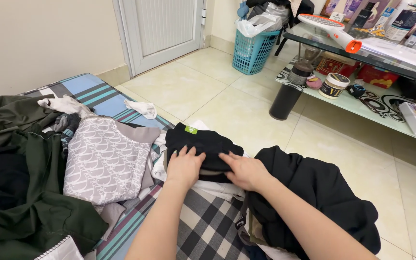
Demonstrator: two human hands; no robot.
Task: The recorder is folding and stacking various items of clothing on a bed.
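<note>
Both my hands press flat on a folded black garment [201, 144] with a small green tag, which lies on top of a stack of folded clothes at the edge of a striped and checked mattress [92, 94]. My left hand [185, 166] rests on its near left part, fingers spread. My right hand [244, 169] lies on its near right edge. Neither hand grips anything. A crumpled black garment [314, 192] lies just right of my right arm.
A grey patterned top [104, 161] and dark green clothes [20, 192] lie to the left, a white sock [141, 108] beyond them. On the tiled floor stand a turquoise laundry basket [253, 50] and a glass table [362, 103] with jars and boxes. A white door [162, 29] is behind.
</note>
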